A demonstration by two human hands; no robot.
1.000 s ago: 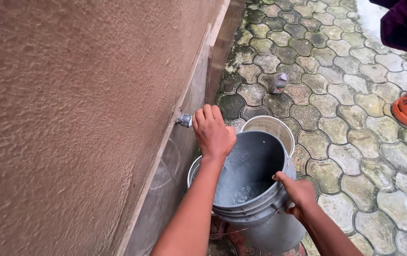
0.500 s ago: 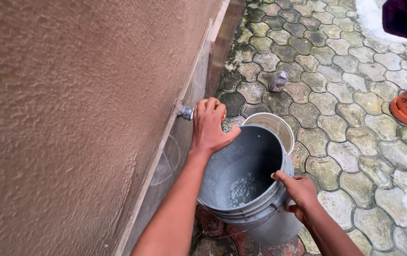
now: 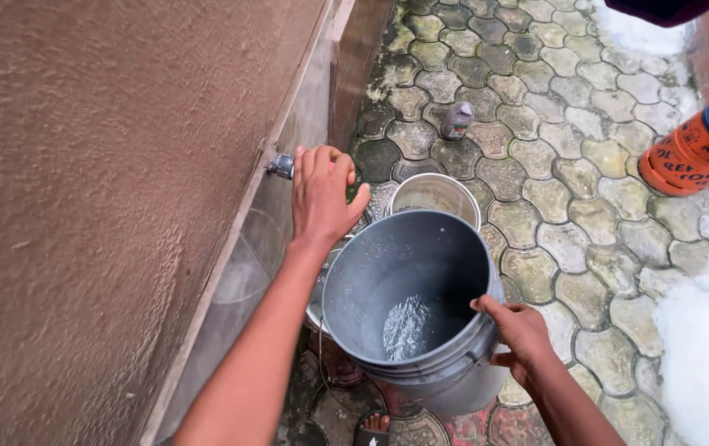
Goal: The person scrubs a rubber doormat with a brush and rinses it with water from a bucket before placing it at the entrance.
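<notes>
- Nearest the viewer: toes of a foot in a dark sandal [image 3: 373, 425] show at the bottom edge, on wet red-tinted paving
- Right hand [image 3: 521, 337] clamped on the near right rim of a grey plastic bucket [image 3: 453, 256]; thumb hooked over the lip, fingers wrapped outside below the ribbed band
- Bucket stands upright on the paving, close to the wall; a little water [image 3: 408, 326] foams at its bottom
- 1 thin wire handle hangs down the bucket's left side
- Left hand [image 3: 321, 198] reaches past the bucket's far left rim, fingers curled shut around a metal tap [image 3: 281, 166] that sticks out of the wall
- 2 hands well apart, each on its own thing
- Just behind the grey bucket, touching or nearly so: a smaller white bucket [image 3: 435, 195], upright
- Left side: rough brown rendered wall [image 3: 99, 190] with a smooth tiled skirting below
- Ground: interlocking paving stones [image 3: 553, 140], mossy near the wall
- Farther out: a small grey bottle [image 3: 457, 120] lying on the pavers
- Far right: an orange container [image 3: 685, 157] with a blue top, beside white foam on the ground
</notes>
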